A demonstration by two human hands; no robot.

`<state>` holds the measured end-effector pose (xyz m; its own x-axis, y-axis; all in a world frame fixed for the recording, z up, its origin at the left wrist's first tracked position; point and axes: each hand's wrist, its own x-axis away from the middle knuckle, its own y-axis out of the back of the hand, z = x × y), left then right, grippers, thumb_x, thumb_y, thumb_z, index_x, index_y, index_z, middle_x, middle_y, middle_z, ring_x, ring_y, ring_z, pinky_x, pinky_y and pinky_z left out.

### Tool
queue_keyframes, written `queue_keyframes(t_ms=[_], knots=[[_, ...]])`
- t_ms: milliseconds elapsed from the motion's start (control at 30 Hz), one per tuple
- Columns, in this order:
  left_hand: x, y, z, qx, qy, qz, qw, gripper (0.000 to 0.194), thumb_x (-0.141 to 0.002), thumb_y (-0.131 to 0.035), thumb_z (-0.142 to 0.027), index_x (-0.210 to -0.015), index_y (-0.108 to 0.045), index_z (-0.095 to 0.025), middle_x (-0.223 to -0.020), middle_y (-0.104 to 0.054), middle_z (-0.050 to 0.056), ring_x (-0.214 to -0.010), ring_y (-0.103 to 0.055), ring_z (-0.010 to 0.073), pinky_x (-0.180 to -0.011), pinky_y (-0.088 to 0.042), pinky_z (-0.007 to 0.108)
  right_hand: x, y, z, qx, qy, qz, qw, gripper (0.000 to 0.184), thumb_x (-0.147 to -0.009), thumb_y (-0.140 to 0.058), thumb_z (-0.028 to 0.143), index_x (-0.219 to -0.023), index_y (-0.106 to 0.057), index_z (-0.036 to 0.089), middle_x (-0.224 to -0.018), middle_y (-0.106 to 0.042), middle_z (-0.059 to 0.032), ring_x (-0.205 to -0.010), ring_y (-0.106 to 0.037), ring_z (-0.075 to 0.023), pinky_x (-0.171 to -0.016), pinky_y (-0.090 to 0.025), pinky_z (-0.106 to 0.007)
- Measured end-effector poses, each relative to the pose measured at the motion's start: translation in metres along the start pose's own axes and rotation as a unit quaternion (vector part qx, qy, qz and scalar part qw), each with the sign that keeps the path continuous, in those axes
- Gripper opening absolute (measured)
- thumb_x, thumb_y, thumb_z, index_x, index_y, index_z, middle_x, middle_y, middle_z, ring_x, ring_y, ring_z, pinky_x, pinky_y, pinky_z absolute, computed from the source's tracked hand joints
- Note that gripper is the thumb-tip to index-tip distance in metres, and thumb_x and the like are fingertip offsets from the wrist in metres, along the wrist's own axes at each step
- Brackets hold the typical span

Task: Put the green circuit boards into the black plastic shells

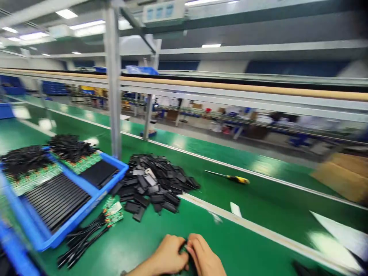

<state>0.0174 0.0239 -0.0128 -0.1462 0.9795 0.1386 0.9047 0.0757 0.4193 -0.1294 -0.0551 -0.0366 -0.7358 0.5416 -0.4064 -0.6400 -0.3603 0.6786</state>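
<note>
At the bottom middle of the head view, my left hand [169, 252] and my right hand [204, 256] are close together, fingers curled inward. Between them they grip a small black part [184, 247], mostly covered by the fingers; its exact kind cannot be made out. Beyond the hands lies a heap of black plastic cases [155, 182]. To the left, several green circuit boards [113, 212] with black cables [86, 234] attached lie on the green work surface [129, 245].
A blue tray [105, 193] at the left holds boards with cables and rows of black cases. A yellow-and-black screwdriver [237, 179] lies beyond a pale strip [247, 223]. A metal post [114, 96] rises behind the tray. A cardboard box [342, 176] stands at right.
</note>
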Motion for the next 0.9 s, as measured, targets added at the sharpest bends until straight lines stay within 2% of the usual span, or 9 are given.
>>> queue_keyframes(t_ms=[100,167,233,300,400,467,600,767,900], knots=[[-0.008,0.007,0.003,0.028,-0.006,0.003,1.000,0.020,-0.084,-0.047,-0.031,-0.079,-0.060,-0.018,-0.061,-0.065,0.004,-0.048,-0.054,0.0157,-0.046,-0.037,0.025,-0.017,0.022,0.015,-0.015,-0.014,0.042,0.999,0.017,-0.094,-0.038,0.025,-0.085,-0.052,0.026,-0.102,-0.058,-0.0049,-0.087,-0.060,-0.0190,-0.076,-0.053,-0.033],[-0.013,0.013,0.006,0.092,0.016,0.003,0.996,0.029,-0.085,-0.047,-0.044,-0.084,-0.057,-0.017,-0.064,-0.064,0.005,-0.045,-0.053,0.0143,-0.043,-0.035,0.024,-0.033,0.040,0.006,-0.007,-0.024,0.029,0.999,0.019,-0.095,-0.034,0.024,-0.083,-0.049,0.024,-0.103,-0.056,-0.0055,-0.094,-0.057,-0.0181,-0.082,-0.051,-0.032],[-0.015,0.016,0.007,0.191,0.051,0.002,0.980,0.046,-0.079,-0.052,-0.059,-0.095,-0.055,-0.016,-0.068,-0.063,0.005,-0.046,-0.053,0.0140,-0.040,-0.034,0.023,-0.046,0.059,-0.020,0.062,-0.059,-0.027,0.996,0.019,-0.094,-0.035,0.023,-0.080,-0.048,0.022,-0.098,-0.056,-0.0066,-0.093,-0.056,-0.0193,-0.083,-0.049,-0.034],[-0.017,0.017,0.008,0.274,0.071,0.001,0.959,0.062,-0.071,-0.061,-0.065,-0.107,-0.053,-0.015,-0.072,-0.062,0.005,-0.052,-0.056,0.0149,-0.041,-0.035,0.022,-0.054,0.074,-0.057,0.139,-0.110,-0.078,0.981,0.018,-0.091,-0.038,0.021,-0.078,-0.050,0.021,-0.090,-0.055,-0.0080,-0.088,-0.055,-0.0220,-0.083,-0.048,-0.038],[-0.016,0.019,0.007,0.322,0.068,-0.011,0.944,0.067,-0.067,-0.072,-0.056,-0.116,-0.055,-0.014,-0.079,-0.063,0.006,-0.065,-0.057,0.0163,-0.048,-0.038,0.022,-0.061,0.087,-0.105,0.177,-0.153,-0.101,0.967,0.017,-0.084,-0.045,0.016,-0.069,-0.051,0.020,-0.082,-0.054,-0.0087,-0.081,-0.054,-0.0253,-0.077,-0.047,-0.042],[-0.016,0.020,0.008,0.359,0.069,-0.027,0.930,0.066,-0.063,-0.077,-0.044,-0.118,-0.057,-0.013,-0.085,-0.064,0.007,-0.070,-0.055,0.0161,-0.052,-0.038,0.022,-0.067,0.089,-0.118,0.194,-0.164,-0.103,0.962,0.018,-0.079,-0.049,0.013,-0.063,-0.051,0.020,-0.077,-0.052,-0.0085,-0.078,-0.053,-0.0264,-0.074,-0.045,-0.042],[-0.015,0.023,0.007,0.410,0.056,-0.069,0.908,0.065,-0.059,-0.081,-0.031,-0.118,-0.059,-0.014,-0.094,-0.066,0.008,-0.074,-0.052,0.0145,-0.060,-0.038,0.022,-0.094,0.079,-0.108,0.198,-0.146,-0.082,0.966,0.018,-0.082,-0.049,0.011,-0.067,-0.057,0.017,-0.079,-0.053,-0.0092,-0.080,-0.053,-0.0254,-0.074,-0.043,-0.039],[-0.014,0.026,0.000,0.383,0.046,-0.058,0.921,0.064,-0.067,-0.078,-0.046,-0.118,-0.055,-0.015,-0.091,-0.065,0.009,-0.076,-0.058,0.0176,-0.062,-0.043,0.026,-0.154,0.037,-0.080,0.133,-0.079,0.003,0.988,0.017,-0.088,-0.049,0.014,-0.082,-0.064,0.019,-0.086,-0.059,-0.0039,-0.082,-0.058,-0.0175,-0.076,-0.045,-0.028],[-0.015,0.025,-0.001,0.383,0.048,-0.068,0.920,0.063,-0.069,-0.075,-0.053,-0.115,-0.053,-0.016,-0.095,-0.064,0.011,-0.064,-0.059,0.0161,-0.056,-0.044,0.028,-0.199,0.001,-0.073,0.107,-0.078,0.036,0.991,0.015,-0.087,-0.055,0.013,-0.097,-0.065,0.018,-0.096,-0.059,-0.0058,-0.089,-0.059,-0.0170,-0.082,-0.044,-0.026]])
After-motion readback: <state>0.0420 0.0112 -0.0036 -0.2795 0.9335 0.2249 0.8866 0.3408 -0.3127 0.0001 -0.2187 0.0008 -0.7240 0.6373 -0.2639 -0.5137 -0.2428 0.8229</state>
